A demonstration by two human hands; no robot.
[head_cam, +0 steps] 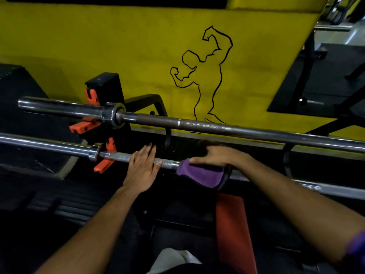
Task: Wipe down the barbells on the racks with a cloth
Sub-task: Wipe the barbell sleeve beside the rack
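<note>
Head view, two steel barbells lying across a black rack with orange hooks [82, 127] before a yellow wall [118, 46] bearing a black outline drawing of a flexing figure [205, 76]. The nearer chrome barbell with knurled shaft [122, 156] runs from the left edge to the right, passing beneath both hands. The left hand [142, 171] lies flat on the knurled section, fingers straight and spread, pressing rather than clasping. Just to its right, the right hand [215, 156] lies over a purple cloth with dark edging [201, 174], which is draped over the same shaft and hangs below it; the thumb holds the cloth to the bar, while the fingers reach over the far side, where their curl cannot be made out. The farther, darker barbell with chrome sleeve [197, 123] sits above and behind, untouched. Judged from this arrangement, wiping is under way on the nearer bar's middle; no visible difference shows which stretches are done. The sleeves and the farther bar probably remain.
</note>
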